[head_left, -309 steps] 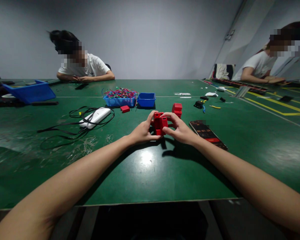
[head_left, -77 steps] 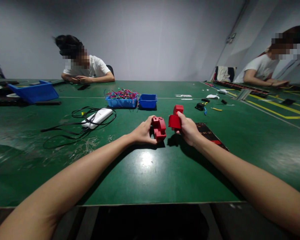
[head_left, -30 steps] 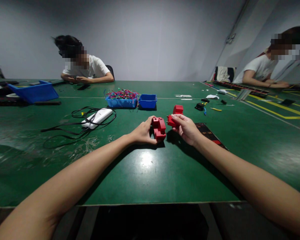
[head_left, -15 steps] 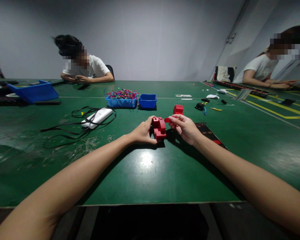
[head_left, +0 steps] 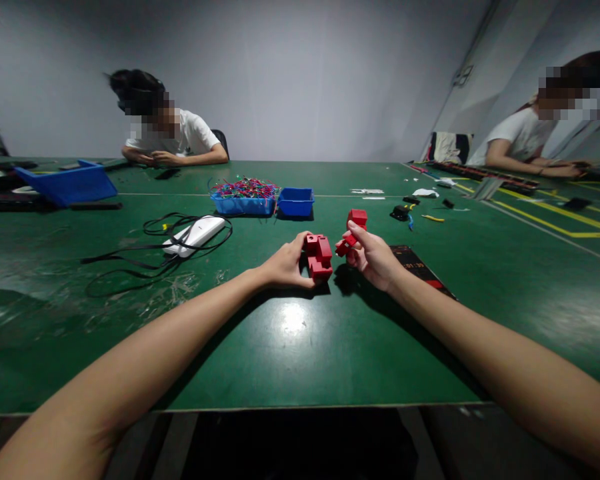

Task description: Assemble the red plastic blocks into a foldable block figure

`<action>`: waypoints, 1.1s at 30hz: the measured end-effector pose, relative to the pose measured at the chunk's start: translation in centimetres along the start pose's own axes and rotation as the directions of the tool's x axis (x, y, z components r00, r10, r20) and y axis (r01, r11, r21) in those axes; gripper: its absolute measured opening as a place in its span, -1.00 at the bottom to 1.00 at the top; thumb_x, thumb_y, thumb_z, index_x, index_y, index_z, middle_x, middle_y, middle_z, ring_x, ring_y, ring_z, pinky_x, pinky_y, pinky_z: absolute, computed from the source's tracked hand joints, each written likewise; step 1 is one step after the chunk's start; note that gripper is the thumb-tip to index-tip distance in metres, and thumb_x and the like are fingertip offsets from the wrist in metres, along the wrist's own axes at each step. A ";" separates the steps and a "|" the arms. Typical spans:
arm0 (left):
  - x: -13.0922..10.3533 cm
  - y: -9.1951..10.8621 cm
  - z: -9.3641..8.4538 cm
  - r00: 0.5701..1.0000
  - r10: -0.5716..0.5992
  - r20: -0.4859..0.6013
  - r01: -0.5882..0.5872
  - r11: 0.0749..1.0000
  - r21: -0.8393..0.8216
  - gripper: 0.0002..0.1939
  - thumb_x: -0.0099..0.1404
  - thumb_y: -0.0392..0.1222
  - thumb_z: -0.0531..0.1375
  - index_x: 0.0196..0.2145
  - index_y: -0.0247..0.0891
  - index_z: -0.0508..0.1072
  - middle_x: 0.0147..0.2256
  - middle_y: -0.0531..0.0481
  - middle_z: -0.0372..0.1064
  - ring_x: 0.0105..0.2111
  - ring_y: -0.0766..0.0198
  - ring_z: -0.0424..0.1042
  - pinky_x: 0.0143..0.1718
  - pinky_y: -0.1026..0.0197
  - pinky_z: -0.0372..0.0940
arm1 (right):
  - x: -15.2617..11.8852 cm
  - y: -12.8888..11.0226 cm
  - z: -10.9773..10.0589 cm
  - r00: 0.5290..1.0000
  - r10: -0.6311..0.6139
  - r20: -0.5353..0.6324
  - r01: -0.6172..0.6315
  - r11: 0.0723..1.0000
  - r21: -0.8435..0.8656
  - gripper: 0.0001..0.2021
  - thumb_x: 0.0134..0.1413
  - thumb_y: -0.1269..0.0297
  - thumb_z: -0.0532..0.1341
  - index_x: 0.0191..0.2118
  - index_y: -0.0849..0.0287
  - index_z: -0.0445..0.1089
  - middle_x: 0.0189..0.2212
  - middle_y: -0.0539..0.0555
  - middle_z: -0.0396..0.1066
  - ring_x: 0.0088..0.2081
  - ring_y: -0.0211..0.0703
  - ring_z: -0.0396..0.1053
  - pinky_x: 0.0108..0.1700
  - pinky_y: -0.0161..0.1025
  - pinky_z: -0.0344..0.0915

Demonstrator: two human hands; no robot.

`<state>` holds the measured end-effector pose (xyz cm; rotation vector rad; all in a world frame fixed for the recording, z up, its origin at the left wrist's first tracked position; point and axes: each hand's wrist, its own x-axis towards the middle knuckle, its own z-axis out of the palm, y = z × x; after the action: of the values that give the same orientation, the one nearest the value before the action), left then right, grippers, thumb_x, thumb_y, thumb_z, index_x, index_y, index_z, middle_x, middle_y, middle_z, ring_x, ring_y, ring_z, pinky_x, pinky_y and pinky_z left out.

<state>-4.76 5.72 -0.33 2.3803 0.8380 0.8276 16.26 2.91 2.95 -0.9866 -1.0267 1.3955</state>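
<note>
My left hand (head_left: 293,263) grips a notched red block (head_left: 319,257) between thumb and fingers, low over the green table (head_left: 290,353). Just to its right, my right hand (head_left: 371,259) pinches a small red piece (head_left: 347,245), tilted and apart from the block. Behind that piece, another red block (head_left: 357,217) stands on the table, its lower part partly covered by my right hand. The fingertips of my left hand are partly hidden behind the notched block.
Beyond my hands are a blue bin of coloured wires (head_left: 245,200) and a smaller blue bin (head_left: 295,203). A white power strip (head_left: 195,237) with black cables lies left. Right, a dark display (head_left: 415,265) lies beside my wrist. Two people sit across the table.
My right hand has turned, and the small red piece now tilts downward, farther from the notched block. My left hand and its block have barely moved.
</note>
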 end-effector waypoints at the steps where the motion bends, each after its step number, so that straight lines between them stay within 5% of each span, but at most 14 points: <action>1: 0.0 0.0 0.0 1.000 -0.002 -0.002 0.002 1.000 0.003 -0.03 -0.11 -0.02 0.40 0.17 -0.26 0.02 0.05 -0.25 0.32 0.02 -0.02 0.40 0.09 -0.01 0.25 | 0.0 -0.1 0.0 1.000 0.013 -0.015 -0.013 1.000 0.002 -0.62 -0.14 -0.04 0.39 -0.47 0.17 0.32 -0.64 -0.06 0.38 -0.67 -0.39 0.24 -0.67 -0.44 0.11; 7: 0.0 0.3 -0.1 1.000 -0.005 -0.005 0.005 1.000 0.005 -0.03 -0.11 -0.03 0.39 0.17 -0.28 0.02 0.05 -0.26 0.32 0.01 -0.02 0.40 0.09 -0.01 0.25 | 0.0 -0.3 0.0 0.994 0.069 -0.085 -0.066 0.997 0.034 -0.59 -0.12 -0.08 0.37 -0.50 0.17 0.29 -0.65 -0.06 0.36 -0.70 -0.42 0.19 -0.75 -0.49 0.04; 17: 0.0 0.3 -0.1 1.000 -0.007 -0.005 0.007 1.000 -0.016 -0.04 -0.12 -0.02 0.40 0.16 -0.27 0.05 0.03 -0.25 0.33 0.00 -0.01 0.41 0.09 -0.01 0.24 | 0.3 0.5 0.0 0.998 -0.011 -0.070 0.008 0.999 -0.044 -0.49 -0.22 -0.24 0.36 -0.49 0.18 0.34 -0.65 -0.02 0.36 -0.69 -0.38 0.20 -0.77 -0.45 0.07; 23: 0.0 0.1 0.0 1.000 0.005 -0.004 -0.005 1.000 -0.002 -0.05 -0.12 -0.02 0.40 0.15 -0.27 0.05 0.03 -0.26 0.33 0.00 -0.03 0.41 0.09 -0.03 0.25 | 0.3 0.7 -0.1 0.999 -0.035 -0.025 0.033 0.997 -0.069 -0.48 -0.36 -0.17 0.44 -0.44 0.20 0.38 -0.62 -0.08 0.34 -0.66 -0.43 0.16 -0.71 -0.47 0.11; 33: 0.0 0.1 -0.1 1.000 0.008 0.001 -0.008 0.999 0.039 -0.08 -0.10 -0.01 0.39 0.13 -0.24 0.05 0.02 -0.22 0.34 -0.01 -0.01 0.41 0.05 -0.01 0.29 | 0.3 0.8 -0.3 0.998 -0.061 0.031 0.064 0.995 -0.082 -0.60 -0.29 0.08 0.49 -0.39 0.18 0.37 -0.49 -0.06 0.41 -0.55 -0.39 0.25 -0.56 -0.40 0.20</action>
<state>-4.75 5.67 -0.21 2.4197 0.8519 0.8206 16.32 3.17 2.12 -0.9890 -1.1345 1.3276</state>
